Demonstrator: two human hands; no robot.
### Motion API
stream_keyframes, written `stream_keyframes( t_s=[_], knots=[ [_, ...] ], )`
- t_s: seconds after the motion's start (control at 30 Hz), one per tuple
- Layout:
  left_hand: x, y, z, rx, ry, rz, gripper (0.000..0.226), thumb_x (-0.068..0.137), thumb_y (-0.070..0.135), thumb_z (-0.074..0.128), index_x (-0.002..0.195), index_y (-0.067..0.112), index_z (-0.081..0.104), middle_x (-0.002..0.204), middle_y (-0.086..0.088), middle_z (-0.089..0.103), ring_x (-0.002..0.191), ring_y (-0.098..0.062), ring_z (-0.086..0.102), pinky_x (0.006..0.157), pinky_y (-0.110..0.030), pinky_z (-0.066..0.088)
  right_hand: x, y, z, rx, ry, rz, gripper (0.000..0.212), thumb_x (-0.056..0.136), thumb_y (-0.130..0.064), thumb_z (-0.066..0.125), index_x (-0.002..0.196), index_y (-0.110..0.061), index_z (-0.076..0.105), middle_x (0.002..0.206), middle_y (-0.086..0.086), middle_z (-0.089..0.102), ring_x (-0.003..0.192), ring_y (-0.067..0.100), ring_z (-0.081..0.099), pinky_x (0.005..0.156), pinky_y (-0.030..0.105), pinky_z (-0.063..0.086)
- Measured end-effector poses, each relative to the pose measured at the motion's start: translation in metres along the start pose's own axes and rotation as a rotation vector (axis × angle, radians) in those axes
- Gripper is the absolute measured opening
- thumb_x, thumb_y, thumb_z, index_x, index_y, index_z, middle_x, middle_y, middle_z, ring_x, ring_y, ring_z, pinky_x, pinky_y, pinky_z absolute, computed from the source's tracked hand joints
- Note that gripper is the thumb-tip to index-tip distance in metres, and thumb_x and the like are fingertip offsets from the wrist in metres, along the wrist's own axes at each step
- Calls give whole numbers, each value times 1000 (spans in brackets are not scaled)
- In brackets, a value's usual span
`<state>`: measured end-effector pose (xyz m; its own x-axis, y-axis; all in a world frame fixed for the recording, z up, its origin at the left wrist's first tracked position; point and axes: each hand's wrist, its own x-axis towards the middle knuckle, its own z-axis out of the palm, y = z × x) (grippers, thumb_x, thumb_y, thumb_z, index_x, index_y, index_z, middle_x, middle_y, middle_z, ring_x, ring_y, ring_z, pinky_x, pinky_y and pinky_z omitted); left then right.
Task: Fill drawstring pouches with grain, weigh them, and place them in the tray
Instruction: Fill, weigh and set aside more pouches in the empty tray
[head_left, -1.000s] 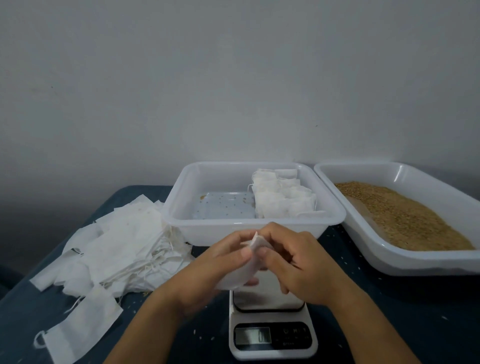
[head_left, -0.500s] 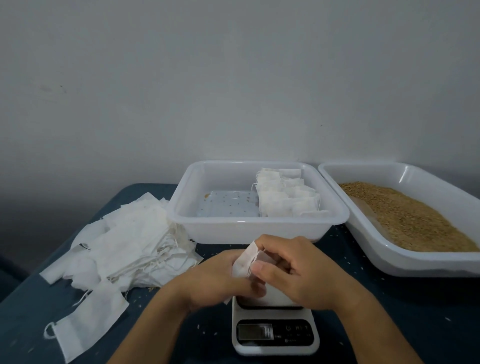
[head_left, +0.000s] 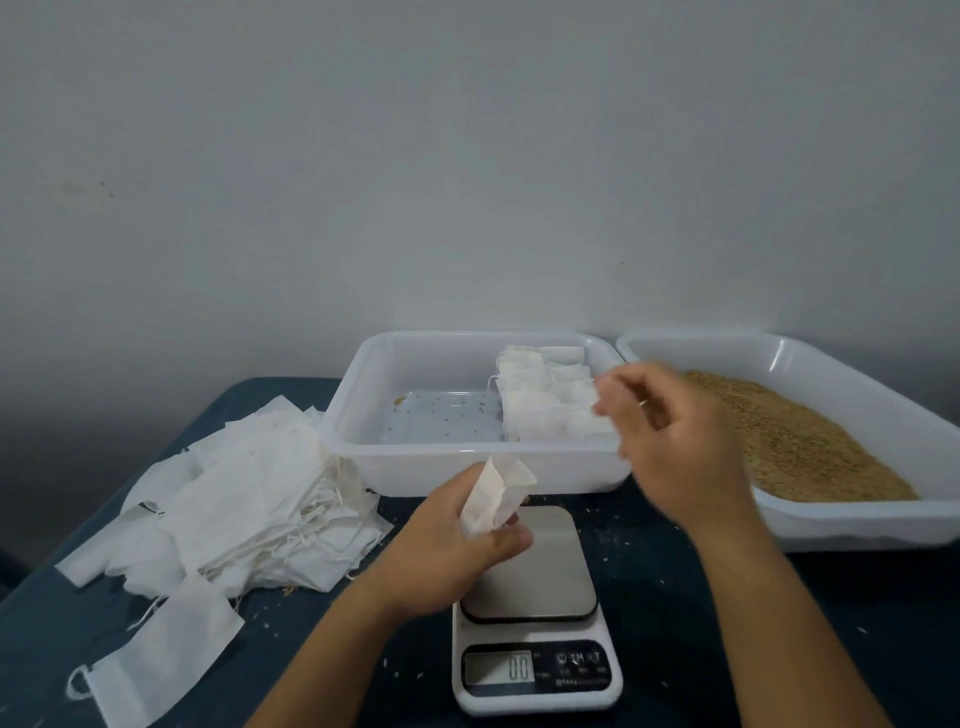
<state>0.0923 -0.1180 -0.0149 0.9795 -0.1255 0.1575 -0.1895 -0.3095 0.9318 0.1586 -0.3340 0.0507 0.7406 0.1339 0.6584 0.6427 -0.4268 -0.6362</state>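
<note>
Two trays (head_left: 363, 457) – filled pouches (head_left: 545, 410), grain (head_left: 810, 441) – one pouch (head_left: 493, 493) held

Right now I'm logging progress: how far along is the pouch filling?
Done: a row of filled pouches in the tray. In hand: the left hand holds an open pouch; scale bare. Left: a heap of empty pouches.

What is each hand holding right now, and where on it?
The left hand pinches an empty pouch by its lower end, mouth open upward. The right hand holds nothing.
</note>
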Motion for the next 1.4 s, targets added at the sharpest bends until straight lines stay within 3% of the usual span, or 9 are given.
stream_keyframes(
  t_s=[0.1,0.2,0.3,0.43,0.63,0.73,1.0,1.17,1.4],
  knots=[
    [2,-3,2,131,71,51,26,79,45,70,99,34,57,90,6,63,77,-8,58,74,-30,50,31,43,-31,-307,87,264,12,97,-35,65,106,-27,66,97,-14,69,76,2,61,66,22,44],
    [2,-5,7,174,102,78,33,79,53,69,106,40,56,96,7,64,85,-13,62,75,-32,54,51,93,-66,-600,-101,588,23,96,-31,68,115,-19,63,114,2,68,89,17,55,79,34,45],
    [4,-1,15,166,81,85,36,76,56,70,106,46,54,100,14,64,89,-8,66,73,-23,55,57,122,-85,-758,-367,740,22,93,-36,72,101,-15,74,101,6,74,83,21,63,70,34,49],
    [14,10,32,169,48,90,35,73,56,71,103,47,55,97,16,66,87,-6,66,73,-24,53,50,135,-81,-788,-540,700,21,99,-37,63,103,-23,78,98,-2,74,86,16,66,75,35,54],
    [26,24,53,258,-74,58,35,75,71,65,94,45,52,92,18,62,75,6,55,64,-13,40,55,136,-76,-815,-465,759,40,98,-43,62,87,-6,73,85,8,73,73,23,66,65,31,51],
    [27,28,59,264,-79,64,31,75,76,59,92,52,50,92,26,60,75,14,52,68,1,36,67,131,-81,-905,-434,754,40,99,-43,62,105,-5,70,101,8,71,83,23,64,72,33,51],
    [25,14,66,239,5,58,42,69,77,63,85,40,54,78,20,59,70,5,53,68,-7,40,84,135,-89,-1181,-348,621,13,96,-21,61,104,-11,62,111,9,58,97,29,62,72,35,47],
    [23,10,64,227,49,60,41,69,75,64,85,39,54,77,22,56,70,3,52,63,-12,40,88,153,-63,-1010,-353,615,26,93,-21,65,71,-9,59,81,4,62,67,19,57,56,29,43],
    [23,7,59,166,28,49,38,73,70,68,99,47,55,80,22,63,71,5,56,66,-6,41,91,165,-49,-750,-344,675,22,96,-23,67,82,-7,73,78,6,67,62,18,56,51,28,37]
  ],
)
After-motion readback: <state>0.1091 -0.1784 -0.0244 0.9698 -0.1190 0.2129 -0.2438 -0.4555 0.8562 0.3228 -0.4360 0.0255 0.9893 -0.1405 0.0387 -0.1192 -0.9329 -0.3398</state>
